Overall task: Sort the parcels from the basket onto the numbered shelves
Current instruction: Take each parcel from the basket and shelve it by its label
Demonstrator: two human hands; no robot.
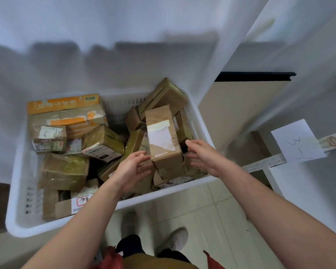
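Observation:
A white plastic basket (17, 171) holds several brown cardboard parcels. One tall brown parcel with a torn white label (163, 140) stands up above the others at the basket's right side. My left hand (133, 167) is at its lower left corner, fingers apart, thumb tip touching the edge. My right hand (200, 154) is just right of the parcel with its fingers spread, and a small gap shows between them. Neither hand has closed on the parcel. A paper shelf label reading 3-1 (299, 140) hangs on the white shelf to the right.
An orange-and-brown box (66, 111) lies at the basket's back left. White shelf boards (308, 191) run along the right side, and a white upright (221, 45) rises behind the basket. My feet (175, 239) stand on beige floor tiles below the basket.

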